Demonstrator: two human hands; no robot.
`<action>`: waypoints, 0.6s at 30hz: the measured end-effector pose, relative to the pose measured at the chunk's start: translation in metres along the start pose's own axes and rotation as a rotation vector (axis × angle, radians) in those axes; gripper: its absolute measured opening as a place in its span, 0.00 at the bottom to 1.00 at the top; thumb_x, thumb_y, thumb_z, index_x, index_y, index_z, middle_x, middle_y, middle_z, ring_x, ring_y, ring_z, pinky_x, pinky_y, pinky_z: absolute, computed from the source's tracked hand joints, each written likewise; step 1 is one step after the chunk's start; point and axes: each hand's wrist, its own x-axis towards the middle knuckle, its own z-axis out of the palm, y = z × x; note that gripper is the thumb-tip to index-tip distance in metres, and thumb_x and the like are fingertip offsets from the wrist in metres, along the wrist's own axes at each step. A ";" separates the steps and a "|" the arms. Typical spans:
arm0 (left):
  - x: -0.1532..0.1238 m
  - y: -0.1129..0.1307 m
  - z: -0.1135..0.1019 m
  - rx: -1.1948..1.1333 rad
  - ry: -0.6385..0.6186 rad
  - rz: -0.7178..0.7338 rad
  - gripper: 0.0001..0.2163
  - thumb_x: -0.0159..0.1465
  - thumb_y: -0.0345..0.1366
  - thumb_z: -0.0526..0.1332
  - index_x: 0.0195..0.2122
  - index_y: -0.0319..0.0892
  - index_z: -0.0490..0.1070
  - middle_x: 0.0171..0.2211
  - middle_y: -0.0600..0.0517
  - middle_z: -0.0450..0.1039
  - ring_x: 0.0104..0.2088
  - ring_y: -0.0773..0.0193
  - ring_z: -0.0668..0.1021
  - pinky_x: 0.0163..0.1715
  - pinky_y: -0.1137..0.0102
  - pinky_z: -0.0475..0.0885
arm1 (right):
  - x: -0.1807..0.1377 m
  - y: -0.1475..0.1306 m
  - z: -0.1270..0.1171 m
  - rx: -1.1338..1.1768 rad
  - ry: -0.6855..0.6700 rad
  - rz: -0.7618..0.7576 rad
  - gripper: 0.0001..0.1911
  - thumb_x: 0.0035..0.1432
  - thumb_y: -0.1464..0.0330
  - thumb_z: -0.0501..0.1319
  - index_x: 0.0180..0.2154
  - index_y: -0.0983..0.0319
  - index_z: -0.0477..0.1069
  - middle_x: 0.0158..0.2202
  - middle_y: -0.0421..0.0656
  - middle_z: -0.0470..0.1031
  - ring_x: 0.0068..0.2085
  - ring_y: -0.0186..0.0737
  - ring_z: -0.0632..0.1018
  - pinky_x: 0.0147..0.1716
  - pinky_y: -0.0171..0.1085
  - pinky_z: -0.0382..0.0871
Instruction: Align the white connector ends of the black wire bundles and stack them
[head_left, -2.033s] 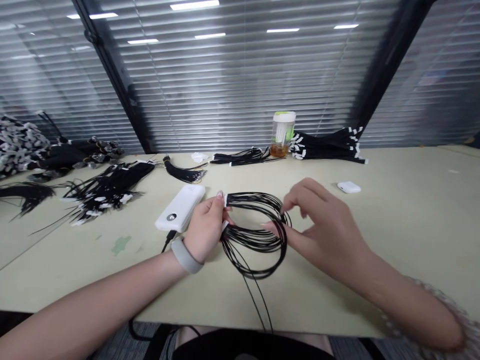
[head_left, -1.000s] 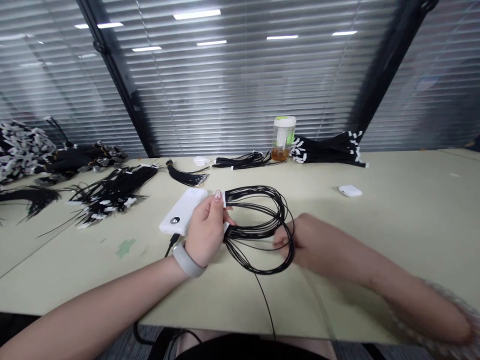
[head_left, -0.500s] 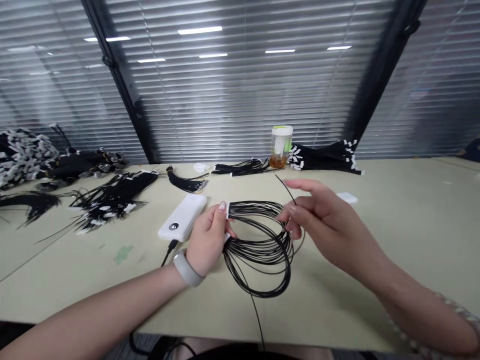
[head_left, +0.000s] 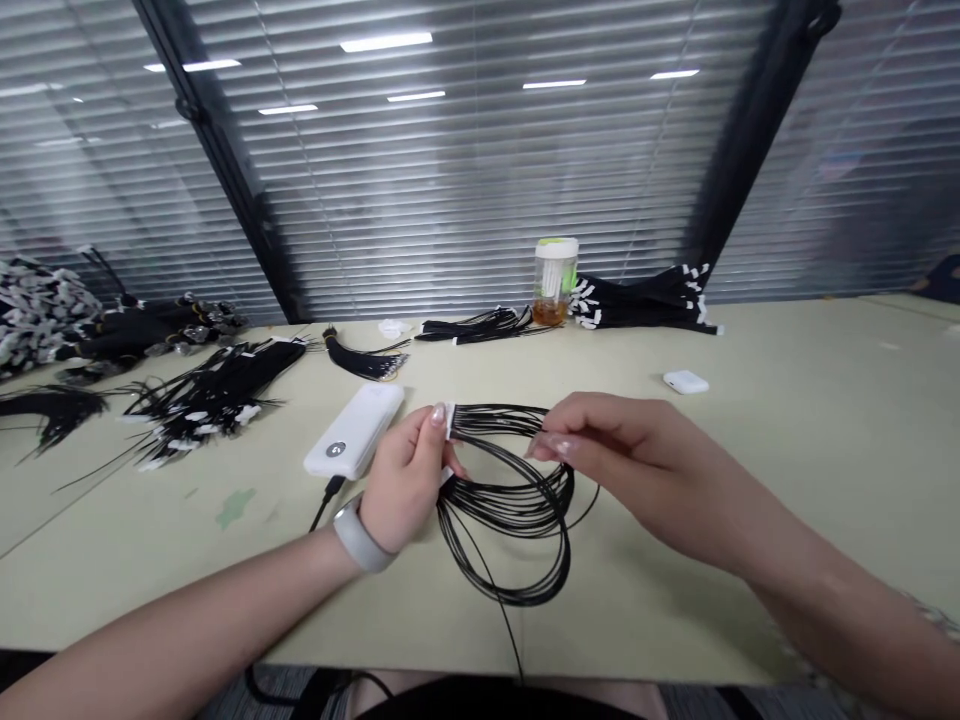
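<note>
A looped bundle of thin black cables (head_left: 502,510) with white connectors hangs over the table in front of me. My left hand (head_left: 411,465) is closed on its white connector (head_left: 449,421) end, thumb on top. My right hand (head_left: 611,455) pinches at the right side of the loops, thumb against the fingers. A single cable curves out below that hand, and its end is hidden at the fingers. Another loose cable strand (head_left: 499,595) trails down toward the table's front edge.
A white power bank (head_left: 356,430) with a plugged-in lead lies left of my left hand. A small white case (head_left: 685,382) lies to the right. Behind stand a lidded jar (head_left: 555,280) and more black cables (head_left: 645,298). Several cable piles (head_left: 217,400) cover the left side.
My right hand has moved left and in to the loops, and its fingers have closed together. The cable end that stuck up from them is now hidden. The white case shows fully.
</note>
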 end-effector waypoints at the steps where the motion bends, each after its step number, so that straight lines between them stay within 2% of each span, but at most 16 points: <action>1: -0.001 -0.001 0.000 -0.020 -0.014 -0.007 0.17 0.64 0.40 0.46 0.20 0.41 0.61 0.13 0.55 0.67 0.18 0.70 0.70 0.22 0.75 0.65 | 0.002 0.003 0.003 -0.029 0.005 0.007 0.09 0.58 0.68 0.53 0.29 0.61 0.69 0.29 0.40 0.73 0.32 0.33 0.72 0.32 0.32 0.65; 6: -0.005 -0.005 0.001 -0.101 -0.079 -0.056 0.18 0.64 0.43 0.46 0.20 0.41 0.61 0.13 0.56 0.67 0.17 0.70 0.70 0.22 0.75 0.66 | 0.006 0.016 0.024 -0.210 0.067 -0.085 0.11 0.59 0.68 0.51 0.29 0.61 0.69 0.21 0.36 0.70 0.23 0.28 0.68 0.22 0.29 0.57; 11: -0.006 0.002 0.001 -0.076 -0.105 -0.041 0.18 0.64 0.42 0.45 0.20 0.41 0.62 0.12 0.56 0.67 0.16 0.71 0.69 0.20 0.76 0.63 | 0.003 0.019 0.034 -0.397 0.106 -0.255 0.11 0.59 0.69 0.51 0.28 0.63 0.69 0.26 0.37 0.72 0.27 0.28 0.69 0.28 0.30 0.58; 15: -0.008 0.005 0.000 -0.072 -0.124 -0.006 0.18 0.64 0.40 0.45 0.19 0.41 0.62 0.12 0.56 0.66 0.15 0.71 0.69 0.19 0.76 0.63 | 0.002 0.020 0.035 -0.469 0.137 -0.273 0.12 0.59 0.68 0.51 0.26 0.63 0.68 0.23 0.37 0.70 0.25 0.28 0.68 0.26 0.30 0.56; 18: -0.008 0.006 0.000 -0.054 -0.118 0.001 0.17 0.64 0.39 0.45 0.19 0.41 0.61 0.12 0.56 0.66 0.15 0.71 0.69 0.19 0.76 0.62 | 0.000 0.022 0.036 -0.515 0.162 -0.340 0.13 0.59 0.69 0.50 0.26 0.63 0.68 0.22 0.38 0.69 0.25 0.28 0.68 0.25 0.31 0.54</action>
